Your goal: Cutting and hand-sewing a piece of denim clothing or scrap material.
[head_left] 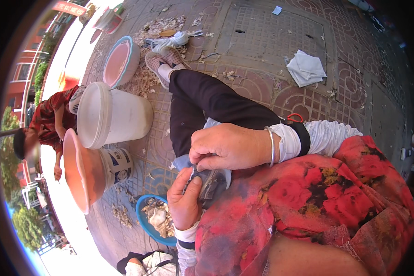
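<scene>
Red floral garment [303, 198] on the wearer nearest the camera, well to the lower right of the lidded white bucket [131, 112] in view. Both hands out in front of it, right of and below the bucket. Left hand [184, 202]: thumb pressing against fingers, pinching a small dark grey piece [210, 185], cloth-like, pale along one edge; exact kind too small to tell. Right hand [234, 145]: fingers curled in, thumb and fingertips drawn together right by that piece's edge; cannot tell what, if anything, sits between them. Silver bangle [271, 149] at the right wrist, then a pale sleeve cover [329, 133]. Dark trousers [211, 94] run to the right of the bucket, pale shoes [157, 69] at their far end, above and right of it. Pink basin [118, 64] with pale rim just above the bucket, dry scraps [163, 27] strewn beyond. Orange basin [80, 170] below the bucket, set on a smaller white pail [119, 164]. Blue basin [147, 227] farther below the bucket, pale scraps heaped inside. Folded white sheets [306, 69] on the paving, well right of the bucket. Co-worker in a dark red top [46, 117] left of the bucket; another person in a pale patterned top [158, 264] far below it, partly cut off by the picture edge
</scene>
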The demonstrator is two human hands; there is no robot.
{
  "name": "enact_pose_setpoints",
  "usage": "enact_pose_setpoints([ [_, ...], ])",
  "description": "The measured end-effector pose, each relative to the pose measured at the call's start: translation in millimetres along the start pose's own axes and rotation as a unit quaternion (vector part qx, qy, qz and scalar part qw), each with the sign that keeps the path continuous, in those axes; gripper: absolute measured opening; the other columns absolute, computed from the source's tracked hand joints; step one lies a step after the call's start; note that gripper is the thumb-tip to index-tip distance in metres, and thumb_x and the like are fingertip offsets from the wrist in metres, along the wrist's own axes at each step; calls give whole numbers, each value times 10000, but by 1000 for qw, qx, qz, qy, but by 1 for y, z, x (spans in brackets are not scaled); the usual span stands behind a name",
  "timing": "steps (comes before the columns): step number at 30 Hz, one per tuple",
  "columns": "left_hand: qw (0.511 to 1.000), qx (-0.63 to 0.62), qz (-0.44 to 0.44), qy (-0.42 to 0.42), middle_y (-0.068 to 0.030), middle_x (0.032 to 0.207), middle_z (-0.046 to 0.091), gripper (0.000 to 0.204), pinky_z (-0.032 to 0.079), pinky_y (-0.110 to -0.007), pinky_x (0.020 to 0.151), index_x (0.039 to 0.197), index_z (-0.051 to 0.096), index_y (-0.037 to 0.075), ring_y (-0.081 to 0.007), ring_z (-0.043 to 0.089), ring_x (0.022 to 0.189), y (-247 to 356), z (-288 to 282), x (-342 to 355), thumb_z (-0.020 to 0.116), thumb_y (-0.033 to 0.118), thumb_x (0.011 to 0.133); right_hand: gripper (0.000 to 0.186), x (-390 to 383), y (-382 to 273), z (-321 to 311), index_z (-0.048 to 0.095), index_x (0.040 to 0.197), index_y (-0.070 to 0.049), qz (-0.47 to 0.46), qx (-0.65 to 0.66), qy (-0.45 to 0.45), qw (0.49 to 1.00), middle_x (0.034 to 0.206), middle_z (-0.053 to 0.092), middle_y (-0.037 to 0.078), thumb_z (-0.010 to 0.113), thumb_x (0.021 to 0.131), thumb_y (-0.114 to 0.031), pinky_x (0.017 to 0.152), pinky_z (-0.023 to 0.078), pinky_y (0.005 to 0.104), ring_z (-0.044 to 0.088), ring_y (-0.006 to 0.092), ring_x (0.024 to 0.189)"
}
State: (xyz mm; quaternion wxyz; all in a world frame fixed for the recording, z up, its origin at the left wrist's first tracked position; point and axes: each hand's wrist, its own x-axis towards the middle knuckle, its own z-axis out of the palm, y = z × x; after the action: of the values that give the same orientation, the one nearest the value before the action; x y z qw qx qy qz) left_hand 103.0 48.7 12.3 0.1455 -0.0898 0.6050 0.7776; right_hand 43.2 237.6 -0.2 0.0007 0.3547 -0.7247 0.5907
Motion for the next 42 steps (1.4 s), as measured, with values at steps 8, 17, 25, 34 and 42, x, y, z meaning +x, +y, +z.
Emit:
enact_pose_setpoints([
  [8, 999, 7, -48, -14, -69, 963, 563, 245, 432, -243, 764, 1062, 534, -48, -120, 534, 847, 10, 7, -1, 496, -36, 820, 96, 2, -4, -1, 530, 776, -25, 57, 73, 11, 996, 731, 550, 103, 565, 764, -113, 610, 446, 322, 562, 245, 682],
  [17, 999, -19, -38, 0, -132, 970, 594, 264, 473, -304, 775, 1070, 530, -46, -187, 586, 842, 5, 1, 7, 521, -19, 808, 99, 6, 9, -3, 544, 780, -19, 46, 67, -5, 997, 750, 554, 108, 558, 768, -117, 644, 447, 318, 566, 242, 732],
  [25, 998, -4, -60, -6, -74, 949, 571, 239, 431, -245, 774, 1050, 540, -51, -127, 542, 842, 8, 7, 6, 499, -43, 815, 57, 3, 10, 1, 518, 775, -43, -76, -104, -1, 992, 718, 494, 66, 564, 756, -70, 566, 430, 316, 532, 242, 647],
  [34, 998, -17, -41, -35, -69, 941, 571, 240, 429, -243, 764, 1054, 539, -48, -122, 538, 833, 8, 5, 2, 500, -31, 818, 104, -3, 3, 3, 517, 804, -22, 73, 127, 8, 989, 732, 538, 87, 529, 807, -125, 584, 417, 283, 518, 175, 646],
  [42, 995, -80, -51, -8, -149, 956, 604, 259, 478, -328, 784, 1057, 526, -59, -217, 599, 837, 2, -2, 3, 495, -8, 805, 117, -5, 5, -37, 473, 868, -49, 193, 284, 64, 937, 735, 442, -32, 474, 889, -164, 612, 375, 193, 412, 49, 668],
])
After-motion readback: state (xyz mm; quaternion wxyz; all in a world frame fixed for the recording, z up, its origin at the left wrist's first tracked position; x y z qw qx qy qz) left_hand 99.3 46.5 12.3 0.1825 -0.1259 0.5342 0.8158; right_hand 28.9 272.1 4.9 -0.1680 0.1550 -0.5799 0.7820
